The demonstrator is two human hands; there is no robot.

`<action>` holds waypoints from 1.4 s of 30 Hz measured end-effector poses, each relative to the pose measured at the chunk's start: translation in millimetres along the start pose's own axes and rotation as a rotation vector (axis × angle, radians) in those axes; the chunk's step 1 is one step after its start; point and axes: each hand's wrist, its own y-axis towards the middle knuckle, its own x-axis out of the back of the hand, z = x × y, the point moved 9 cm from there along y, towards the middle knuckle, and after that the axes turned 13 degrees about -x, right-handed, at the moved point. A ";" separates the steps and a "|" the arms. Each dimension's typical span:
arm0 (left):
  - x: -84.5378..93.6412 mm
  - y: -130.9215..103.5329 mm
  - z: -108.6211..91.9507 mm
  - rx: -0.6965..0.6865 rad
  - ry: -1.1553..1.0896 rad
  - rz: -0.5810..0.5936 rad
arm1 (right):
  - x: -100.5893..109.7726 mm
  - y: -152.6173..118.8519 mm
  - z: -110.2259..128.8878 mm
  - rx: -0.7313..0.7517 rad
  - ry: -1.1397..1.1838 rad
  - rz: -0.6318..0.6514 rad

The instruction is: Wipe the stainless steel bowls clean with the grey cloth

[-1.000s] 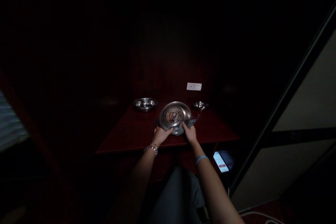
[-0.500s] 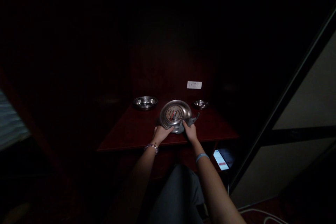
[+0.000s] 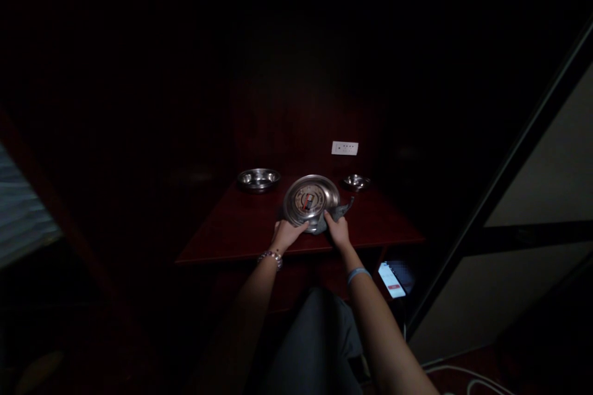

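Note:
A round stainless-steel dish (image 3: 328,190) is tilted up over the front of the dark red table (image 3: 231,228), a printed label on its flat middle facing me. My left hand (image 3: 288,234) is closed on the lower left of its rim, thumb on top. At the lower right, my right hand (image 3: 337,229) is closed on a grey cloth (image 3: 320,224) that lies against the rim; one end of the cloth sticks out to the right. Fingers beneath the dish are hidden.
A wide steel bowl (image 3: 259,179) stands at the back left of the table, a smaller steel bowl (image 3: 356,182) at the back right. A white wall socket (image 3: 344,148) is behind. Below the right edge rests a lit phone (image 3: 391,280); a white cable (image 3: 463,371) runs along the floor.
The whole view has shifted slightly. Both hands keep their hold on the dish and cloth, with hardly any movement against the table.

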 end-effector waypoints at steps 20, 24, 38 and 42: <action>5.5 -5.0 -5.5 0.086 0.010 0.007 | 2.1 1.5 -3.5 -0.006 -0.015 -0.015; 4.7 -5.0 -3.5 0.088 0.003 0.006 | 2.4 1.8 -4.4 -0.009 -0.023 -0.027; -0.2 -1.7 4.8 0.086 0.022 0.013 | 1.6 1.7 -3.5 -0.007 -0.071 -0.027; -1.8 -1.2 6.8 0.079 0.011 0.022 | 1.9 1.0 -2.4 0.004 -0.055 -0.027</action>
